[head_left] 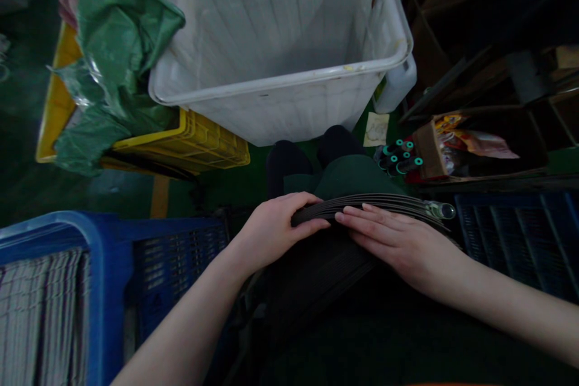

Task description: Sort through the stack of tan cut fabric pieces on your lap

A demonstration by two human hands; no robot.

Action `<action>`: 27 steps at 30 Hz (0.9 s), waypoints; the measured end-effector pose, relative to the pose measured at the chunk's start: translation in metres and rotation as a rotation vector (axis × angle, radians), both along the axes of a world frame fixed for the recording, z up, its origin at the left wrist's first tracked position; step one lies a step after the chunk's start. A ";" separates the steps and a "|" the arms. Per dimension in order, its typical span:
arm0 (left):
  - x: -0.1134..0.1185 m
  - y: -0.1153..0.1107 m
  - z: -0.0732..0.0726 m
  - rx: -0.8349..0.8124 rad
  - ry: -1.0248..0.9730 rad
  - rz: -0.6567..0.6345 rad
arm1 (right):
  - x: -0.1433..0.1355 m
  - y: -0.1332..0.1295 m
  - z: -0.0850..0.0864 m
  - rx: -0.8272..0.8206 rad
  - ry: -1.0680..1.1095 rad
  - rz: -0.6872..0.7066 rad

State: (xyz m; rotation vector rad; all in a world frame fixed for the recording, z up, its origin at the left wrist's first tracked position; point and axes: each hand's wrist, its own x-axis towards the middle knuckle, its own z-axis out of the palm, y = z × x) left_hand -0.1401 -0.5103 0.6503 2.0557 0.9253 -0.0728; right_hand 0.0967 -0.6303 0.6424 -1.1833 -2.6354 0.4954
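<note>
A bundle of thin, dark, flexible sheets or strips lies bowed across my lap, its layered edges showing; I cannot tell the exact kind. My left hand is closed on the bundle's left end, thumb on the near side and fingers on the far side. Along the near side of the same bundle, my right hand rests flat with its fingers stretched out together. Just beyond the right end sits a small clear cylindrical object. More dark layered material below my hands is lost in shadow.
A large white bin stands ahead, beside a yellow crate draped with green plastic. At left, a blue crate holds grey sheets. Dark cylinders with teal ends, a cardboard box and another blue crate are right.
</note>
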 end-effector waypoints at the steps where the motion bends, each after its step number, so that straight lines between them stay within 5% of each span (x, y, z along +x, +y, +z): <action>1: 0.000 0.000 0.000 0.005 0.001 -0.005 | 0.000 0.000 0.000 -0.001 -0.001 0.004; 14: -0.014 -0.026 0.016 0.263 0.216 -0.072 | 0.001 0.005 -0.006 0.040 0.028 -0.017; 23: -0.008 -0.003 0.032 0.366 0.287 -0.501 | 0.002 0.010 -0.005 0.079 -0.049 0.013; 27: -0.001 0.017 0.046 0.206 0.219 -0.617 | 0.001 0.003 -0.003 0.128 -0.091 -0.074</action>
